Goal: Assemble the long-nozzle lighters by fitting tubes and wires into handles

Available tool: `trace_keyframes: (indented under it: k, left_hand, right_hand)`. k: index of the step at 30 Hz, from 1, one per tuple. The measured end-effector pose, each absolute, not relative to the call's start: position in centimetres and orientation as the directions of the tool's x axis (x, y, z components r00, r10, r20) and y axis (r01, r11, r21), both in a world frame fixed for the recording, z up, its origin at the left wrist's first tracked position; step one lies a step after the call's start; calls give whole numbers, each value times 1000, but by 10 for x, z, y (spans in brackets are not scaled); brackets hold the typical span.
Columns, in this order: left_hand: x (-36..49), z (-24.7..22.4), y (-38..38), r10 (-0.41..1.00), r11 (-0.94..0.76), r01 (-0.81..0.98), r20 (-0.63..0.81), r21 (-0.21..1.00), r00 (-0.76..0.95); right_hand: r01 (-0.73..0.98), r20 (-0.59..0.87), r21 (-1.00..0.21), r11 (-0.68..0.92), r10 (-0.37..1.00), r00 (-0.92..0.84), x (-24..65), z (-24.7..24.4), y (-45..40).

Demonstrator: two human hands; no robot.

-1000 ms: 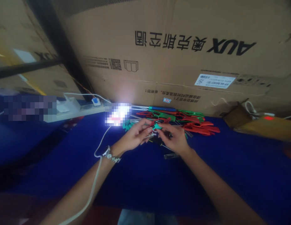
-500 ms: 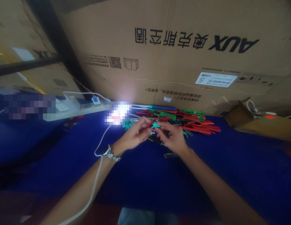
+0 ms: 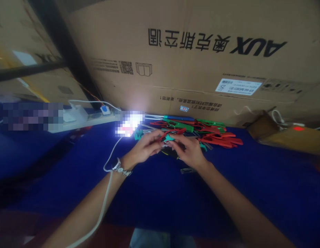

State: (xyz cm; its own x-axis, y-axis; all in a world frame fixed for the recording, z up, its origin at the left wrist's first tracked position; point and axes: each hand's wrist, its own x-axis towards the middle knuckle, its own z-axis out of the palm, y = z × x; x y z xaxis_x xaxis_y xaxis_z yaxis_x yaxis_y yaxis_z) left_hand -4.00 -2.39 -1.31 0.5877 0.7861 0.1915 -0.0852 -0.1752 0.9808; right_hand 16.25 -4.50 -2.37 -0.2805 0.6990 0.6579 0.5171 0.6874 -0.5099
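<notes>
My left hand [image 3: 145, 147], with a silver watch [image 3: 118, 166] at its wrist, is closed around the end of a slim red plastic piece [image 3: 177, 131]. Its exact kind is too blurred to tell. Opposite it, the thumb and forefinger of my right hand [image 3: 190, 150] pinch a small green plastic piece [image 3: 169, 137]. The two pieces meet or overlap between my fingertips; whether they are joined is unclear. Just behind my hands lies a heap of long red plastic pieces [image 3: 222, 140] and green ones [image 3: 179, 125].
A lit, pixelated screen [image 3: 130, 124] stands left of the heap, its white cable [image 3: 107, 196] crossing my left forearm. Further left is a white power strip [image 3: 90, 120]. A large cardboard box [image 3: 191, 75] walls off the back. An open carton [image 3: 291, 139] sits at right on the blue cloth [image 3: 162, 199].
Both hands stay together in nearly the same place. The green piece has shifted slightly left between my fingertips, and my left fingers have moved a little.
</notes>
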Motion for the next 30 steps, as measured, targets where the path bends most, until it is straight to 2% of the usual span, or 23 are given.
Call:
trace_keyframes:
  k: [5,7,10,15,17,20,24,27,30]
  left_hand:
    - [-38,-12,-26,804,-242,-69,239,968,544]
    - [-37,-9,-27,796,-294,-54,276,954,538]
    - [-36,-4,-29,788,-388,8,327,922,522]
    - [-39,-4,-27,795,-463,96,364,881,486]
    - [-37,-8,-24,822,-439,115,347,891,452]
    - [-31,-13,-22,876,-359,106,295,927,382]
    - [-18,-12,-24,922,-305,17,291,952,257]
    - [-10,-11,-29,953,-225,-44,230,973,197]
    - [-4,-14,-33,965,-199,-55,206,978,160]
  right_hand:
    - [532,686,-479,698,676,-269,162,-27,-44]
    - [529,681,-501,685,689,-248,162,-27,-44]
    - [439,633,-624,646,748,-201,158,-27,-46]
    - [160,448,-863,479,873,-193,152,-23,-47]
    - [137,405,-887,441,886,-227,152,-20,-45]
    - [244,410,-851,465,879,-244,151,-13,-45]
    - [355,459,-795,492,870,-178,147,-7,-48]
    - [275,496,-834,479,868,-7,144,-7,-51]
    - [170,453,-887,429,880,144,139,-10,-51]
